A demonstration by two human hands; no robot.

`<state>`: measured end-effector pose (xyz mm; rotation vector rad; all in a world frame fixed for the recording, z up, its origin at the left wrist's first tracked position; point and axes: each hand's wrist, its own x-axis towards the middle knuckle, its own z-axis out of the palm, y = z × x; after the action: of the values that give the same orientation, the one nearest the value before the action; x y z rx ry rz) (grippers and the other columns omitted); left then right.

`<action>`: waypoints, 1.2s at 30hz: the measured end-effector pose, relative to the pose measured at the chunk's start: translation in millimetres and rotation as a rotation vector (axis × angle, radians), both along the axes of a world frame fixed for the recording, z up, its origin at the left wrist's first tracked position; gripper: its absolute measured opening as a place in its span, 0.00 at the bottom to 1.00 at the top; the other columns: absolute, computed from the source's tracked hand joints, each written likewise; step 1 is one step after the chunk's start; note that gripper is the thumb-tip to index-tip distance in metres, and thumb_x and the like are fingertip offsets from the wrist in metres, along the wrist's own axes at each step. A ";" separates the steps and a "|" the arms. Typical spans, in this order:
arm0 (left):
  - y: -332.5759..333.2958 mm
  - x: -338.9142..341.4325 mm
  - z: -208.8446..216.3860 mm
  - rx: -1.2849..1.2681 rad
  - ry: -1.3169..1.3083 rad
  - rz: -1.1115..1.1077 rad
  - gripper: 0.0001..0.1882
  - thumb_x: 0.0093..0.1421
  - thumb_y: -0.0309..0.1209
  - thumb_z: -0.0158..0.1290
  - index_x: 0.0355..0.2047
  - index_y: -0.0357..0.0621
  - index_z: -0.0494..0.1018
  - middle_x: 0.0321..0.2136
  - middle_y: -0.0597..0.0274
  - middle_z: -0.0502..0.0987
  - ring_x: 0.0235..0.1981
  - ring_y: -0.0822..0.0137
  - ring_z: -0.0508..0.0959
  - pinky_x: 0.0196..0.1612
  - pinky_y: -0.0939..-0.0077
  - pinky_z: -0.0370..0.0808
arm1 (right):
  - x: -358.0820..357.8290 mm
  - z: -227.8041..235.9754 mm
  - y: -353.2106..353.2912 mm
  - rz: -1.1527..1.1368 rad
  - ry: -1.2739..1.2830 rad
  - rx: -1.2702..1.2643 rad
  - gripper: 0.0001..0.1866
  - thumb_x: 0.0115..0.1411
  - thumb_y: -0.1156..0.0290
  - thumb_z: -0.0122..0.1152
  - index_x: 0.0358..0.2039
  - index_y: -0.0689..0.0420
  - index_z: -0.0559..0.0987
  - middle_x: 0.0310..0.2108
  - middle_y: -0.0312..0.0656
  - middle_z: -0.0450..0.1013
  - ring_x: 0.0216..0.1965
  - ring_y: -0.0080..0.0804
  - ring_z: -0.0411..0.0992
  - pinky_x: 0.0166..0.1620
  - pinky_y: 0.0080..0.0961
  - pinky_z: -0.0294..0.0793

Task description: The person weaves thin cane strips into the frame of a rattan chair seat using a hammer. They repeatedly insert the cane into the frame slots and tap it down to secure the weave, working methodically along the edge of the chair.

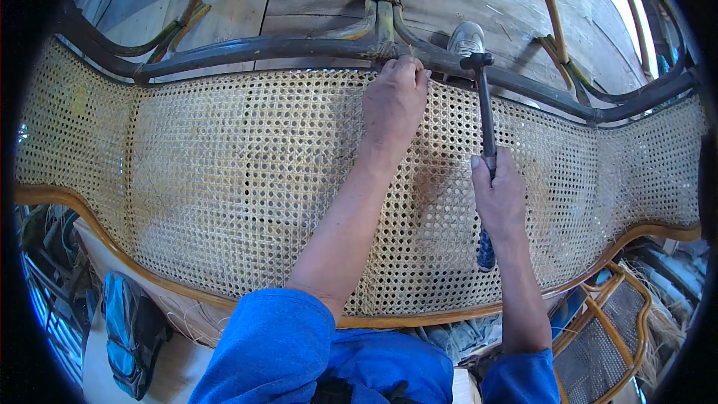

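Note:
A woven cane panel [299, 172] stretches across the view, its far edge meeting a dark rattan rail [262, 48]. At the middle of that rail, by the bound joint, my left hand [395, 101] is closed with its fingertips pinched together against the edge. Whatever small thing it may hold is hidden. My right hand [499, 198] grips a hammer [486, 108] by its shaft, over the right half of the panel. The hammer's dark head points away from me and overlaps the rail; its blue-black grip end sticks out below my fist.
A light shoe [467, 37] shows on the wooden floor [224, 11] past the rail. Curved rattan braces [553, 19] rise beyond it. A brown rattan rim [419, 321] bounds the near side. Backpack [129, 337] lies lower left; another cane frame [609, 329] stands lower right.

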<state>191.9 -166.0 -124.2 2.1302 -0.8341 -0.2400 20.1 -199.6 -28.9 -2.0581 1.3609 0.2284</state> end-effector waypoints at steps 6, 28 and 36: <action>-1.9 1.0 0.2 -0.055 0.134 0.013 0.10 0.58 0.34 0.56 0.36 0.40 0.74 0.29 0.55 0.78 0.27 0.59 0.79 0.31 0.66 0.75 | -6.0 -8.6 -8.5 -0.006 0.083 0.013 0.15 0.64 0.59 0.51 0.35 0.60 0.69 0.21 0.52 0.73 0.25 0.52 0.74 0.32 0.46 0.72; 12.7 -14.1 16.6 -1.133 2.114 -0.204 0.53 0.58 0.72 0.25 0.54 0.28 0.66 0.53 0.40 0.70 0.58 0.44 0.66 0.63 0.52 0.60 | 67.6 -17.8 -0.2 0.067 -0.535 -0.241 0.10 0.56 0.79 0.58 0.40 0.60 0.75 0.35 0.45 0.75 0.36 0.35 0.75 0.41 0.28 0.74; 10.5 -13.4 16.2 -0.921 1.904 -0.051 0.39 0.63 0.64 0.34 0.46 0.36 0.71 0.45 0.51 0.75 0.45 0.59 0.76 0.49 0.66 0.74 | 66.1 -31.3 -16.9 -0.157 -0.737 -0.047 0.08 0.57 0.79 0.59 0.38 0.61 0.78 0.32 0.38 0.76 0.33 0.24 0.73 0.38 0.21 0.73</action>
<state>178.5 -155.6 -108.0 0.3855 0.2248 -1.2810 86.2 -216.5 -60.3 -1.7802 1.0441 -0.5819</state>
